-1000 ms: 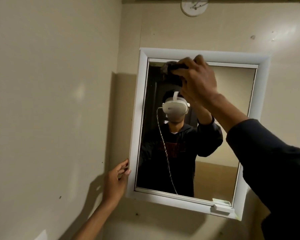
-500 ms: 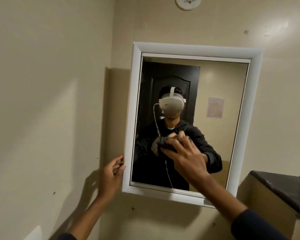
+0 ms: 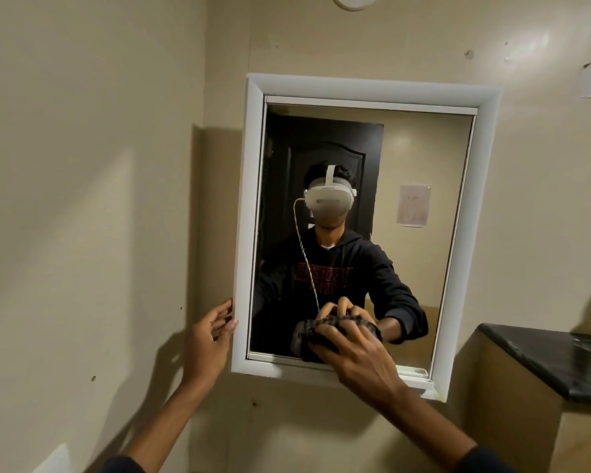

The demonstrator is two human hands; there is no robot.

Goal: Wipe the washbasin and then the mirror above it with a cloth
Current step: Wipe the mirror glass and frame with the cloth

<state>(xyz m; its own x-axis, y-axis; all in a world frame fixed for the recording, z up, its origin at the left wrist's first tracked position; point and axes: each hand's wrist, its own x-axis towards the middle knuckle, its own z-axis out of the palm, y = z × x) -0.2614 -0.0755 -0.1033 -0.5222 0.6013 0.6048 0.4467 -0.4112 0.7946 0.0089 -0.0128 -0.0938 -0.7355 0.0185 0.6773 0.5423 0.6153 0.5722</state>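
- The mirror (image 3: 420, 155), a rectangular glass pane in a white frame, hangs on the beige wall (image 3: 82, 199) straight ahead of us, its lower right corner near a black-topped table (image 3: 543, 356). The washbasin is out of view, so we cannot judge its state.
- Our right hand (image 3: 355, 353) presses a dark, checked, bunched cloth (image 3: 316, 331) against the glass just above the bottom frame rail, fingers curled over the wad and gripping it.
- Our left hand (image 3: 209, 336) rests on the outer left edge of the frame low down, fingers loosely bent against it, apparently steadying the mirror and holding nothing else.
- We judge the step in hand to be wiping the mirror, at the lower part of the pane.
- What could go wrong: pushing hard at the bottom may swing or shift the mirror on its mounting, if it only hangs there; the left hand's light hold may not stop that.
- The cloth is wadded small, so wiping with it may leave unwiped strips or smears.
- The cloth may snag on the small white clip (image 3: 415, 373) on the bottom rail.
- Writing: the reflected dark sweatshirt bears red lettering, mirrored and too blurred to read. A pale sheet of paper reflected on the far wall is also illegible. We see no brand names.
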